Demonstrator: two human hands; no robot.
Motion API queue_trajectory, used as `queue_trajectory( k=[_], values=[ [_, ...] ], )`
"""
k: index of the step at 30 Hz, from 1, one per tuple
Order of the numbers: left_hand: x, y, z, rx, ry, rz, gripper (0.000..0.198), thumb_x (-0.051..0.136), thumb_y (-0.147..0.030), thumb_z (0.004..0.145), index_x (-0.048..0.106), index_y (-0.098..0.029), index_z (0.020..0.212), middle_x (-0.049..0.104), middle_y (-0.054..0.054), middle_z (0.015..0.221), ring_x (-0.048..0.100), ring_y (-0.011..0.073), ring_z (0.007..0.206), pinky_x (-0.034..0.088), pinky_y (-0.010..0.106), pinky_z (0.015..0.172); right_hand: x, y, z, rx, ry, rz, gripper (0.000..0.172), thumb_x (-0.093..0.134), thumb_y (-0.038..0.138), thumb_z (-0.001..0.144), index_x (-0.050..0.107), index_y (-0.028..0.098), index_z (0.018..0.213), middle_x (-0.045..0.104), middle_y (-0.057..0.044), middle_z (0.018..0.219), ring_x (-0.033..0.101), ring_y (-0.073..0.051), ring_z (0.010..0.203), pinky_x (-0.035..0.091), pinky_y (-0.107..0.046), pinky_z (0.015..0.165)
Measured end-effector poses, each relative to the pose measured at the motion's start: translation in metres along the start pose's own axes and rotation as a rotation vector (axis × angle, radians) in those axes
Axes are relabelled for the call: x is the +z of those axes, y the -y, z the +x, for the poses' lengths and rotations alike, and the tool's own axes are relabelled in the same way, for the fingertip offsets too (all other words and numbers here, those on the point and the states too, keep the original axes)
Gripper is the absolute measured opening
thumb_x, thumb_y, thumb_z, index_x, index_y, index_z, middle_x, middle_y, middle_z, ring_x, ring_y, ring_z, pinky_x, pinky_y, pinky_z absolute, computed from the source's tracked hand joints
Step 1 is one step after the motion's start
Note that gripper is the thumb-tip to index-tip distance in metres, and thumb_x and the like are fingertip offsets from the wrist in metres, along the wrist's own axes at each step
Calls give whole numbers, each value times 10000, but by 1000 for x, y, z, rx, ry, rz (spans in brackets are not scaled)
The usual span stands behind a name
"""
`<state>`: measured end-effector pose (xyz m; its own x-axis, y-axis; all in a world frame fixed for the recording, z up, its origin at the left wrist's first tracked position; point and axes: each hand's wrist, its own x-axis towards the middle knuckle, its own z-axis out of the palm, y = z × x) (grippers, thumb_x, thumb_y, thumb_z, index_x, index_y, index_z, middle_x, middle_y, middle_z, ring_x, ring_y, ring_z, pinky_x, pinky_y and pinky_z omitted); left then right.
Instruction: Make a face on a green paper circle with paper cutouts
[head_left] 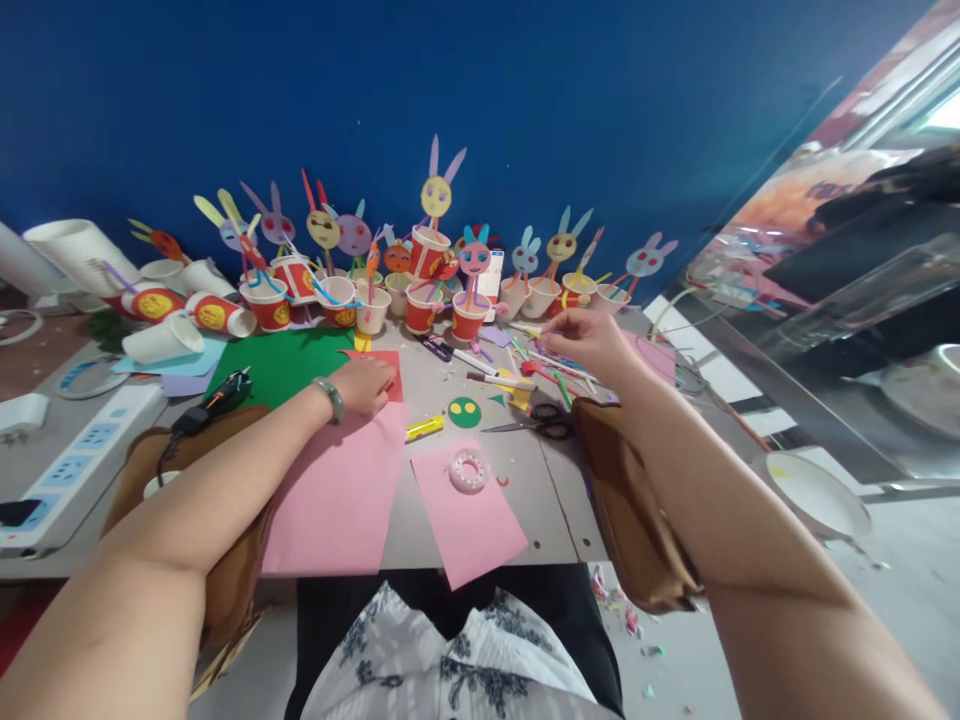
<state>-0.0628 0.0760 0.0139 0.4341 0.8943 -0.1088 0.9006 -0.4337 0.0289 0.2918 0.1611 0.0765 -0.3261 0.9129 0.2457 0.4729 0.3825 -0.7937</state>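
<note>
My left hand [364, 386] rests on a sheet of red paper [394, 362], its fingers bent and drawn together; what they hold, if anything, is hidden. Below it lies a large pink sheet [337, 490], and a green sheet [300, 360] sits to its left. My right hand [589, 342] is over a loose pile of pens and coloured paper strips [559, 372], thumb and forefinger pinched on something too small to name. Between my hands lie a green paper circle with two yellow dots [465, 412], a yellow cutter [425, 428] and dark-handled scissors [551, 422].
Paper cups [268, 303] with paper rabbit figures line the blue wall. A tape roll [469, 471] lies on a small pink sheet [465, 530]. At left is a power strip [94, 450]; brown bags [630, 500] hang over the table's front edge. Another person [885, 220] is at far right.
</note>
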Motion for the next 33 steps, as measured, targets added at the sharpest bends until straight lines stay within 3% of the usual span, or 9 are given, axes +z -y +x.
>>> queue_trajectory(
  k=[5,9,11,19,26,29,33],
  values=[
    [1,0,1,28,-30,27,126,510,-137,776,628,-143,819,677,111,859,615,243,835,421,342,748,45,26,-14,66,-52,404,128,735,246,649,653,173,715,670,-5,625,609,-121,563,497,-248,571],
    [0,-4,-1,-31,-38,27,134,502,-124,782,631,-154,800,672,102,804,627,245,814,416,343,720,78,19,-28,78,53,461,145,737,274,669,679,172,754,689,-5,643,637,-127,603,539,-262,628],
    [0,-6,-3,-50,-59,11,147,495,-132,793,638,-161,809,677,100,810,632,250,811,421,351,712,89,9,-32,69,118,434,174,754,311,676,679,176,756,688,-3,648,618,-124,571,532,-262,587],
    [4,-18,-2,-122,-165,-50,170,489,-176,853,641,-146,924,691,124,916,639,274,909,454,394,812,103,-20,-34,117,270,421,244,774,371,705,696,191,849,745,-35,780,694,-177,691,583,-320,679],
    [9,-34,5,-54,-224,-158,128,512,-217,878,622,-157,904,668,99,921,611,256,928,429,406,890,110,-23,-33,70,224,300,170,771,329,689,709,180,742,712,-19,680,637,-146,603,511,-265,584],
    [8,-39,5,-61,-270,-240,141,531,-250,905,636,-156,898,676,90,921,608,241,930,422,393,903,112,-19,-35,94,218,380,219,798,363,678,697,175,730,702,-15,652,612,-130,554,499,-257,544],
    [5,-50,3,-24,-358,-439,258,565,-399,937,662,-162,909,694,68,909,612,217,921,414,372,905,115,-6,-46,149,327,568,297,788,439,720,670,178,798,700,-12,616,638,-140,533,541,-272,550]
  ],
)
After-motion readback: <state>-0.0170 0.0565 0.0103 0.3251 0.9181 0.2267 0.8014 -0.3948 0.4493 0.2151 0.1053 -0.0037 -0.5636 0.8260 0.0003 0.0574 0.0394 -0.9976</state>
